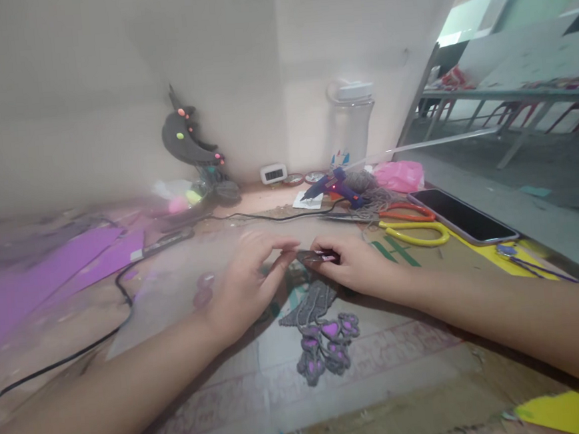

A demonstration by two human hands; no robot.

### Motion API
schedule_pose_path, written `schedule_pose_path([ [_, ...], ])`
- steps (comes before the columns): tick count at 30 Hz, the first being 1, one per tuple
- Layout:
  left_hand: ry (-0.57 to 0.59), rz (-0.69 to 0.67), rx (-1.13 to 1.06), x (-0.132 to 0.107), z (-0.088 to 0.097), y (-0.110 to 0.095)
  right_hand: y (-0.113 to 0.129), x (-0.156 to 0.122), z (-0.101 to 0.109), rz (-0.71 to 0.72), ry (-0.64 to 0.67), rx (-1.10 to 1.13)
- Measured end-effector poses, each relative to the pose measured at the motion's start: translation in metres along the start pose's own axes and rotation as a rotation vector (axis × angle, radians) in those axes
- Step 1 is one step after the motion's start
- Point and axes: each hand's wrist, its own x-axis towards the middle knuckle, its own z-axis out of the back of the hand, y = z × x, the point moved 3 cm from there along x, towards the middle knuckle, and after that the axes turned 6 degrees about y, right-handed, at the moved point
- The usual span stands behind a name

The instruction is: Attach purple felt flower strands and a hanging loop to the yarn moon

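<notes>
In the middle of the table, my right hand (pixel 350 260) is closed around a small dark grey piece (pixel 309 257); a bit of pink shows by its fingers. From the left, my left hand (pixel 254 276) pinches the tip of the same piece between thumb and fingertips. The piece's kind is hard to make out. Just below the hands lies a grey crocheted strip (pixel 309 306). Attached to its lower end by cords are several grey crocheted paw shapes (pixel 324 348) with purple pads.
A blue glue gun (pixel 337 188) and grey yarn (pixel 362 183) lie behind yellow-handled scissors (pixel 416 232) and orange-handled pliers or scissors (pixel 407 212). A phone (pixel 462 215) is at right. A bottle (pixel 355 128) and small clock (pixel 273 173) stand behind; a black cable (pixel 124 310) crosses the left.
</notes>
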Motion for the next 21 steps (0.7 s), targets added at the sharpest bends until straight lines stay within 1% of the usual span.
schedule_pose_path([
  [4, 0.051, -0.053, -0.008, 0.002, -0.003, 0.002, 0.0, 0.0, 0.0, 0.009, -0.001, -0.008],
  [6, 0.066, -0.029, -0.028, 0.003, -0.003, 0.002, 0.0, -0.001, 0.0, 0.009, 0.0, -0.012],
  [8, 0.049, 0.045, -0.05, 0.004, -0.001, 0.003, 0.001, -0.001, 0.0, 0.007, -0.006, -0.006],
  [10, 0.013, 0.164, -0.084, 0.004, 0.001, 0.006, 0.002, -0.001, 0.002, 0.009, -0.016, 0.013],
  [12, -0.028, 0.278, -0.13, 0.004, 0.002, 0.012, 0.003, -0.001, 0.003, 0.015, -0.022, 0.052],
  [14, -0.029, 0.361, -0.176, 0.004, 0.0, 0.02, 0.004, -0.002, 0.005, 0.027, -0.038, 0.096],
  [17, -0.02, 0.424, -0.241, 0.003, -0.005, 0.027, 0.007, -0.004, 0.007, 0.052, -0.062, 0.136],
  [19, -0.019, 0.431, -0.309, 0.003, -0.007, 0.026, 0.009, -0.005, 0.009, 0.057, -0.067, 0.152],
  [21, 0.038, 0.418, -0.365, 0.004, -0.008, 0.021, 0.01, -0.005, 0.01, 0.047, -0.064, 0.18],
])
